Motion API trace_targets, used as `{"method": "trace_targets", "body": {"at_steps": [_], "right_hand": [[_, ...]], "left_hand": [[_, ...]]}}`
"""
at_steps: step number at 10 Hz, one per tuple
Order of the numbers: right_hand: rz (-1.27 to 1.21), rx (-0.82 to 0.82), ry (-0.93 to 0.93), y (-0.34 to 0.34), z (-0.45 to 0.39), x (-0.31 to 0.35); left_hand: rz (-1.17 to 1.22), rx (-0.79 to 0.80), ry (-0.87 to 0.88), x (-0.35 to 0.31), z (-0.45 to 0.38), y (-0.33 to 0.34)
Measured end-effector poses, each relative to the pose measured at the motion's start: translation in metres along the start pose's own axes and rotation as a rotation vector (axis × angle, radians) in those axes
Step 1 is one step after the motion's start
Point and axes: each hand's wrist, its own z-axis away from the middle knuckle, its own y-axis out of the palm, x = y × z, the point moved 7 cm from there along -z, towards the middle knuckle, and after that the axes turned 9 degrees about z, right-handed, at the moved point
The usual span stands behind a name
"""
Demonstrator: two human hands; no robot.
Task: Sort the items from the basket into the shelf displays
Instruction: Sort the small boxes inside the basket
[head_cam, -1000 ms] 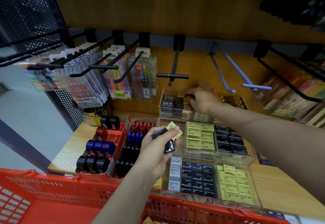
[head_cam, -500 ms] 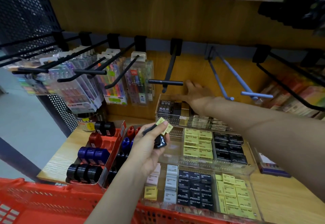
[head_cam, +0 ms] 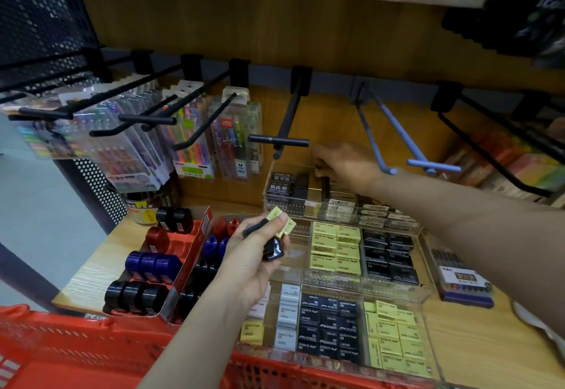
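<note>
Erasers, small and boxed, sit in the left hand [head_cam: 256,254] at the middle of the frame: yellow eraser packs [head_cam: 282,220] pinched under the thumb and a glossy black eraser [head_cam: 273,249] tucked against the curled fingers, all held up above the clear middle tray [head_cam: 305,277]. Up and to the right, the right hand [head_cam: 345,164] reaches across to the back tray [head_cam: 270,174], fingers bent down over its black boxes; something small and dark shows at the fingertips, but I cannot tell whether they pinch it. So the held erasers hang well apart from that right hand, nearer the camera and lower in the frame. Rows of yellow and black erasers fill the middle tray and the front tray [head_cam: 431,355]. At lower left runs the red basket [head_cam: 76,352], its rim along the bottom edge. Just above it stands a red cardboard display [head_cam: 189,254] of round black, blue and red items. Pen packs [head_cam: 195,141] hang on black hooks at upper left.
</note>
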Motion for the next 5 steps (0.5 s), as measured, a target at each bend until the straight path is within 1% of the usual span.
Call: {"method": "trace_targets", "body": {"at_steps": [1,2,3,4,5], "right_hand": [[-0.094,-0.057,0.076,-0.004,0.005,-0.006],[-0.308,-0.139,0.263,-0.015,0.022,0.001],[-0.715,-0.246,0.436,-0.005,0.015,0.0],[-0.677,-0.195,0.534,0.013,0.008,0.007],[-0.272,-0.194,0.572,0.012,0.018,0.008]], "left_hand": [[-0.003,-0.004,-0.008,0.002,0.001,0.002],[0.012,-0.002,-0.012,0.002,0.0,0.002],[0.007,0.004,-0.009,0.003,0.0,0.002],[0.007,0.003,-0.008,0.003,0.0,0.002],[0.011,0.006,-0.009,0.004,-0.001,0.003]]}}
